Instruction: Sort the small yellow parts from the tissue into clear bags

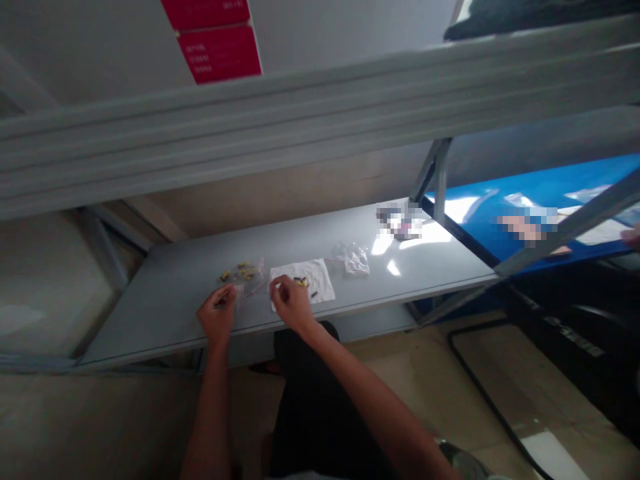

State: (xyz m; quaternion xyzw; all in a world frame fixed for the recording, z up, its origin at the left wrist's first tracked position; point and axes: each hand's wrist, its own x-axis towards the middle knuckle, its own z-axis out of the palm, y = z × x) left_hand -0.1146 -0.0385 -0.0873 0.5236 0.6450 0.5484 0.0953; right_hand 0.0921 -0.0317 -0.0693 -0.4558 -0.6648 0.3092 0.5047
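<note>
Small yellow parts [243, 270]: tiny, light, easily scattered; pinch between fingertips. Lying on grey metal shelf [165, 320] and white paper [320, 277]. Left hand [217, 313], right hand [291, 303] curled just above; grip unclear, any held part hidden.

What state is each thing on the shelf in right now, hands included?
Left hand: fingers pinched, over the front edge of the shelf
Right hand: fingers pinched, at the paper's near edge
Paper: lying flat, a few small parts on it
Yellow parts: loose, scattered beside the paper
Clear bag: crumpled, lying on the shelf
</note>
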